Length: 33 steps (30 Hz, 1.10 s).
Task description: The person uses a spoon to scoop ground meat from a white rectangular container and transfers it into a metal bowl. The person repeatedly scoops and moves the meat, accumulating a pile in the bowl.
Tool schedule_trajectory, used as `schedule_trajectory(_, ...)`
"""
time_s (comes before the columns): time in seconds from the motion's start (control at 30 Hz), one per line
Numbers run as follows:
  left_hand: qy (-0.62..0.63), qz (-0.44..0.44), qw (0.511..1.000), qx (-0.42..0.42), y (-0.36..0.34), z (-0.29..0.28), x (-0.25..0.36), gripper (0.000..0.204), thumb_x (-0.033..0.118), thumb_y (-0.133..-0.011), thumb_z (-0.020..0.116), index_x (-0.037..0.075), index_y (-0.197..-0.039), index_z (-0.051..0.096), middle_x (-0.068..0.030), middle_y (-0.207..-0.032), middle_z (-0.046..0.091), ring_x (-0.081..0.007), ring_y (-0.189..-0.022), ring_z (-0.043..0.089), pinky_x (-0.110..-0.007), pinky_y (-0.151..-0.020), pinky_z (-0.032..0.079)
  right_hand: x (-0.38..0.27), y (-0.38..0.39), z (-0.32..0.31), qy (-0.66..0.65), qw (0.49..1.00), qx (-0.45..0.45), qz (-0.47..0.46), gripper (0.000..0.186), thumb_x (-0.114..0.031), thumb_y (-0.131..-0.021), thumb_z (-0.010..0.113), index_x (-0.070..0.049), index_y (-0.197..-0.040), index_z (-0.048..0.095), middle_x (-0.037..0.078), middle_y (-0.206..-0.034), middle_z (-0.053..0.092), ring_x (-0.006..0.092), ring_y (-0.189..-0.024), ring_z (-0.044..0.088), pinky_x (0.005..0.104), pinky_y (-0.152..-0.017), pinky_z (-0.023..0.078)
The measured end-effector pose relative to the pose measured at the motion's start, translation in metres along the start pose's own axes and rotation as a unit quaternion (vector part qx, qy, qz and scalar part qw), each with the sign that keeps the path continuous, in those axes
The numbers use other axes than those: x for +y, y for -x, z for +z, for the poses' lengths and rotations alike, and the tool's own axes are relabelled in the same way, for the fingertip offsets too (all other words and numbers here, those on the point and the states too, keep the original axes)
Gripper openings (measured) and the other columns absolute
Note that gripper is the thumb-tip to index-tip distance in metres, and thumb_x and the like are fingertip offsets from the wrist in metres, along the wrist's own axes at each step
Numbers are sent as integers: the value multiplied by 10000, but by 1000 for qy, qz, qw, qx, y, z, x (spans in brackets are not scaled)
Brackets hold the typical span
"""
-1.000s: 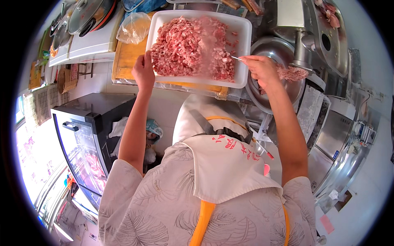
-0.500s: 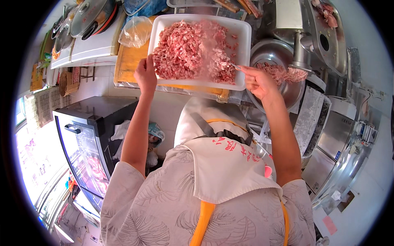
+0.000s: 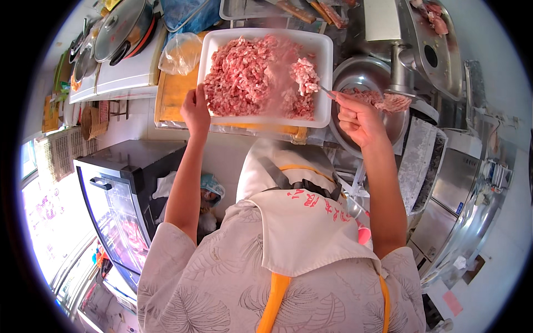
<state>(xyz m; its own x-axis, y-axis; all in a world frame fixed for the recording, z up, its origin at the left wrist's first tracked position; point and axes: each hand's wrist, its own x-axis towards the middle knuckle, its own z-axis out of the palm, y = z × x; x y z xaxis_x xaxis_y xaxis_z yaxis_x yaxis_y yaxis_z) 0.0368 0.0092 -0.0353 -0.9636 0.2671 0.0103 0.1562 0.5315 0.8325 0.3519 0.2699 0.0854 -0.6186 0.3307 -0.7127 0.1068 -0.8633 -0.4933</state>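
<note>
A white plastic tray (image 3: 323, 61) lies on a yellow board, heaped with ground meat (image 3: 240, 75); a blurred streak crosses its middle. My left hand (image 3: 195, 110) is closed on the tray's left rim. My right hand (image 3: 356, 116) grips a thin metal utensil (image 3: 325, 90) whose far end carries a clump of mince (image 3: 305, 76) in the tray's right part. Beside that hand, a steel bowl (image 3: 344, 132) holds some mince under the spout of a meat grinder (image 3: 400, 72), where more mince hangs.
A steel pan (image 3: 449, 66) with meat pieces sits atop the grinder at right. Lidded pots (image 3: 119, 33), a plastic bag (image 3: 179, 54) and wooden-handled tools (image 3: 321, 11) are along the back. A glass-door cabinet (image 3: 114, 200) stands at lower left, a steel appliance (image 3: 447, 188) at right.
A clump of mince now sits raised on the utensil's end, slightly left of and above where it was. The tray and both hands appear a little lower in the picture.
</note>
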Motion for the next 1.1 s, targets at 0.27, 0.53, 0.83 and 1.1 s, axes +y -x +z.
schedule_trajectory(0.27, -36, 38, 999, -10, -6, 1, -19, 421, 366, -1059, 634, -17, -887, 675, -127, -682, 580, -195, -632, 472, -380, -619, 441, -72, 88, 25, -11, 995, -35, -97, 268, -151, -1039, 649, 3, -1255, 687, -114, -618, 391, -10, -484, 271, 194, -443, 188)
schedule_trajectory(0.53, -19, 42, 999, -18, -3, 1, -10, 415, 357, -1079, 607, -20, -924, 689, -83, -694, 605, -160, -655, 500, -361, -631, 452, -153, 165, -6, 127, 891, 127, -416, 317, -171, -1042, 650, -2, -1306, 700, -64, -700, 552, 5, -534, 359, 197, -480, 261)
schedule_trajectory(0.83, -12, 37, 999, -23, -2, 1, -10, 415, 364, -1083, 598, -14, -944, 698, -86, -709, 635, -147, -661, 524, -355, -641, 466, -154, 121, -23, 616, 396, 427, -529, 204, -201, -1006, 663, -85, -1125, 782, 117, -918, 753, 310, -786, 709, 394, -734, 543)
schedule_trajectory(1.1, 7, 26, 999, -21, -3, 3, -12, 421, 370, -1085, 597, -17, -959, 704, -78, -714, 638, -140, -662, 539, -351, -639, 473, -156, 104, -26, 557, 508, 432, -495, 242, -231, -1016, 649, -89, -1164, 778, 181, -1004, 760, 332, -881, 737, 385, -808, 554)
